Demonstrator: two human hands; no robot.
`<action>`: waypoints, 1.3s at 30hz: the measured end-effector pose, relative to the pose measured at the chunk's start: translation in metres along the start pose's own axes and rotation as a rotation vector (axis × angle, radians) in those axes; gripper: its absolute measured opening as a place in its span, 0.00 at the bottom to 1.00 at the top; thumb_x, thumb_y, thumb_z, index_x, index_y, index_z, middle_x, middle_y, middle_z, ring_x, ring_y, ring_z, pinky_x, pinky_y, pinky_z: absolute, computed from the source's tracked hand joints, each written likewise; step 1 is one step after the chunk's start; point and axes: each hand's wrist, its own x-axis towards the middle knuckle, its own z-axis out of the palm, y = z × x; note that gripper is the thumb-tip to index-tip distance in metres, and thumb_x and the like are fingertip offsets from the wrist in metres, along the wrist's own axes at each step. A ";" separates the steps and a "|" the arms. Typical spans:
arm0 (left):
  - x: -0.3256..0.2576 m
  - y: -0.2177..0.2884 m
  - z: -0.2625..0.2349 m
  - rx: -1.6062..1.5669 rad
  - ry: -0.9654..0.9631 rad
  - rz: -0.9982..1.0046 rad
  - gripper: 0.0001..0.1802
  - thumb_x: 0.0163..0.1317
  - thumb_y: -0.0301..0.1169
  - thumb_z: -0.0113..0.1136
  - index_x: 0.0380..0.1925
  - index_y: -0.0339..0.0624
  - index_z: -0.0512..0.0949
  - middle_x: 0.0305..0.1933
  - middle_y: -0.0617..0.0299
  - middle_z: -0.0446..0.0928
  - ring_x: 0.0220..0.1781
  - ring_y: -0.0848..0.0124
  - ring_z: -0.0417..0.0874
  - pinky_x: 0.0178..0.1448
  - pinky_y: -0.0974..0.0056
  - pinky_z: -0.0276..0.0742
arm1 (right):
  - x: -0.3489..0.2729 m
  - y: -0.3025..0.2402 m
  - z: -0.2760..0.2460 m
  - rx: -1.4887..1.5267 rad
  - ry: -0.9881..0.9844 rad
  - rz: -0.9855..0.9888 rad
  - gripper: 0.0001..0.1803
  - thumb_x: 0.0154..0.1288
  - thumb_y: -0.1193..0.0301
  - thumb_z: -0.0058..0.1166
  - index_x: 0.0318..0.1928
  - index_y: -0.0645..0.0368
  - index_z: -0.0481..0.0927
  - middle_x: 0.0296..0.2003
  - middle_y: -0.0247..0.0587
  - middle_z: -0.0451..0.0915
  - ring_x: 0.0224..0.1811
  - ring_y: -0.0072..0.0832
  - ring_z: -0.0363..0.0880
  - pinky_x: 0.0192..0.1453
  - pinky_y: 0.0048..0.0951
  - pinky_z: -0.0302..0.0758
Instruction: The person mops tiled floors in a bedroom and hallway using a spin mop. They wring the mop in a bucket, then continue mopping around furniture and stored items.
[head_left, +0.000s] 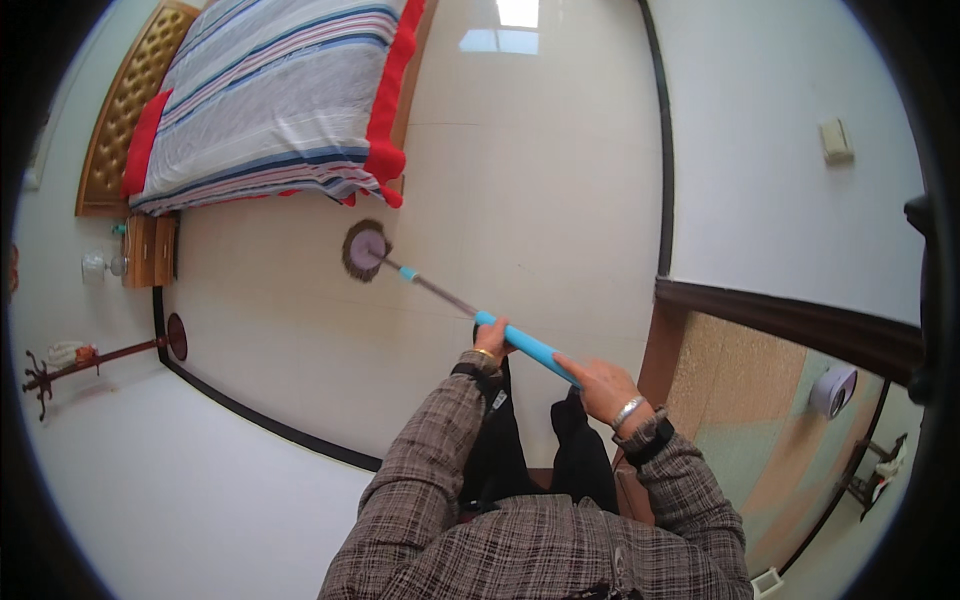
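Two hands (607, 388) grip one mop (530, 348), its single head (367, 249) near one bed (270, 105).

Brown-grey plaid, crossed by fine dark and pale lines, covers the jacket (540, 545) and both its sleeves (415, 455), which end behind the fingers. Just behind the left fingers (497, 331) sits a gold-coloured band (485, 353), then a black strap (472, 371). Behind the right fingers (569, 365) come a silver bracelet (628, 411) and a second black strap (652, 441). Black trousers (584, 455) show below the fingers.
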 end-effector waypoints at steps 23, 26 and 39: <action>-0.176 -0.306 0.255 0.721 -0.285 -0.061 0.34 0.48 0.41 0.66 0.32 0.11 0.66 0.26 0.44 0.76 0.25 0.57 0.81 0.22 0.55 0.76 | -0.471 0.072 0.001 0.533 0.086 0.447 0.40 0.50 0.74 0.59 0.66 0.55 0.61 0.40 0.61 0.79 0.41 0.53 0.80 0.43 0.40 0.76; -0.137 -0.258 0.227 0.808 -0.170 0.094 0.24 0.45 0.39 0.64 0.22 0.21 0.75 0.21 0.45 0.77 0.25 0.58 0.83 0.27 0.54 0.77 | -0.412 0.071 -0.018 0.449 0.023 0.369 0.39 0.51 0.73 0.58 0.66 0.54 0.60 0.36 0.62 0.79 0.36 0.55 0.79 0.40 0.42 0.77; -0.013 -0.088 0.024 0.154 0.270 -0.039 0.12 0.59 0.25 0.44 0.33 0.21 0.64 0.28 0.43 0.72 0.30 0.49 0.82 0.34 0.43 0.84 | -0.137 0.035 -0.001 0.142 -0.240 0.101 0.36 0.56 0.77 0.49 0.67 0.45 0.59 0.28 0.52 0.77 0.30 0.49 0.78 0.36 0.46 0.75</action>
